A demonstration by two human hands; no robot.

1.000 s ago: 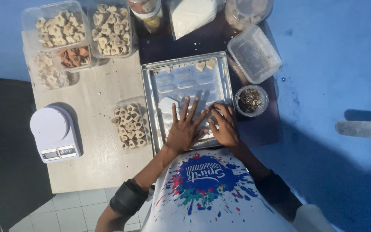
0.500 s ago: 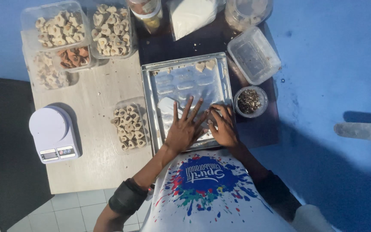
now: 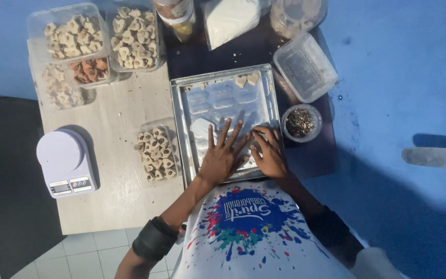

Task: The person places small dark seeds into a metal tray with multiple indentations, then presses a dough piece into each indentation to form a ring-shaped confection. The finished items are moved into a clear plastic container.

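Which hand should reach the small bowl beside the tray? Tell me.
Right. The right hand lies nearest the bowl; the left hand lies flat on the tray, farther off.

Dim bluish light, soft shadows, slight blur

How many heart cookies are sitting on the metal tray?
2 hearts: heart one and heart two lie side by side at the far edge of the tray. More may hide under the left hand and right hand.

Both hands, left hand point(image 3: 222, 157) and right hand point(image 3: 269, 155), press flat on what looks like dough point(image 3: 205, 128) in a metal tray point(image 3: 179, 111).
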